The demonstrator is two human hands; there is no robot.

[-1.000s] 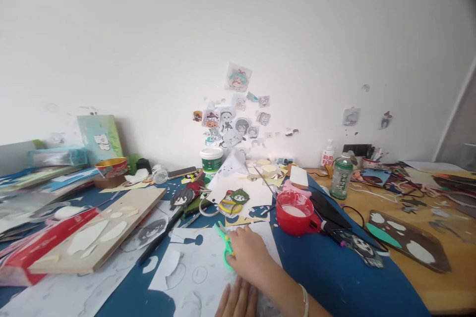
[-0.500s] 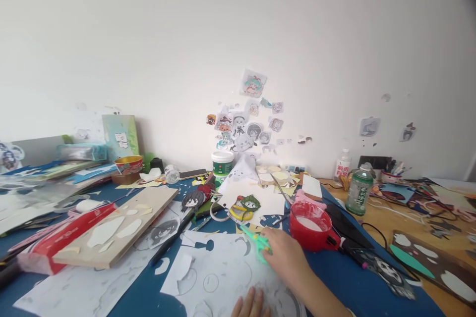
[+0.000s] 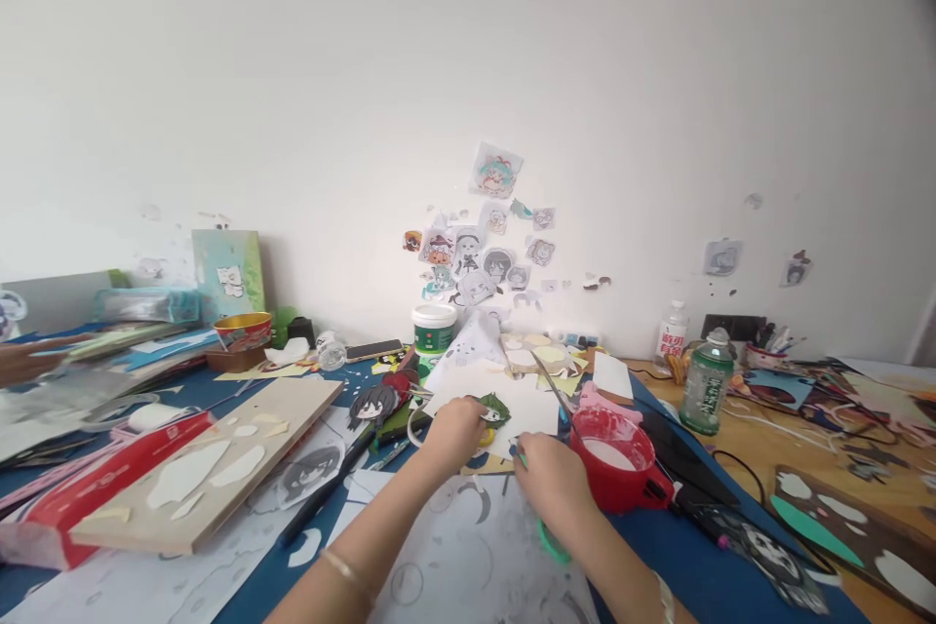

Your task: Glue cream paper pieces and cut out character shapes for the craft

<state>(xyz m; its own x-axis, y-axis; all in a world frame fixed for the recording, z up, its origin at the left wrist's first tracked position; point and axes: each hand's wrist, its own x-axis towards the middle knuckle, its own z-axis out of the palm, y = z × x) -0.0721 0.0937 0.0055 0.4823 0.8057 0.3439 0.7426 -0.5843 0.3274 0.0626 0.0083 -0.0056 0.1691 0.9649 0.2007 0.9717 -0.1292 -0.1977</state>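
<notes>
My left hand (image 3: pixel 454 434) reaches over the white sheet (image 3: pixel 533 405) in the middle, its fingers bent together at the paper cutout with green hair (image 3: pixel 496 409). What sits between its fingertips is hidden. Just to the right, my right hand (image 3: pixel 554 473) is closed, with a small bluish bit showing at its fingertips that I cannot identify. Part of the green scissors (image 3: pixel 554 544) shows below that hand, near the wrist, over the drawing sheet (image 3: pixel 446 556). A black-haired cutout (image 3: pixel 372 405) lies left of my hands.
Right of my right hand stands a red cup (image 3: pixel 614 458) with white contents and a brush-like stick. A wooden board (image 3: pixel 241 448) with paper pieces lies left, beside a red box (image 3: pixel 109 487). A green bottle (image 3: pixel 708 385) is at right. Another person's hand (image 3: pixel 44 358) is far left.
My left hand has moved forward from the sheet's near edge to the green-haired cutout. The scissors, earlier in my right hand, now show below it. Another person's hand has appeared at left.
</notes>
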